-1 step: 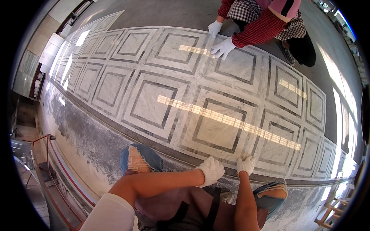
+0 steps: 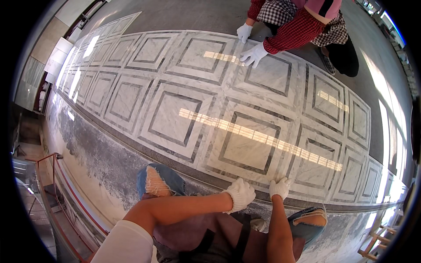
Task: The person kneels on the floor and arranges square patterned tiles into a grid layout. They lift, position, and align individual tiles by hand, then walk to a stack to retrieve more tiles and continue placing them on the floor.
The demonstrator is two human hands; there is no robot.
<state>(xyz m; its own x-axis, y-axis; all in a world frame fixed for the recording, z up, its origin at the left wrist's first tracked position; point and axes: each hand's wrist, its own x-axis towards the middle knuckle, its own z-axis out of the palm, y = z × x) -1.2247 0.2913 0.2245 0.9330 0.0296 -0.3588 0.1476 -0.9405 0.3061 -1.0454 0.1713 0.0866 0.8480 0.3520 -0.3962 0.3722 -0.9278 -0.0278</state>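
Marble tiles (image 2: 251,160) with dark square inlays lie in two long rows before me. My left hand (image 2: 240,195), in a white knit glove, is closed like a loose fist just short of the tiles' near edge; anything inside it is hidden. In a matching glove, my right hand (image 2: 280,187) rests its fingers on the near border of the tiles, slightly apart. Across the rows, a co-worker's gloved hand (image 2: 254,55) lies spread on a far tile, and the co-worker's other gloved hand (image 2: 244,33) is at the far edge.
A crouching co-worker (image 2: 294,33) in a red checked sleeve occupies the far side. Below the tiles runs a worn ledge wall (image 2: 101,149), with a red metal railing (image 2: 66,186) lower left. Pale slabs (image 2: 59,55) stand at the far left. A wooden frame (image 2: 377,243) is at lower right.
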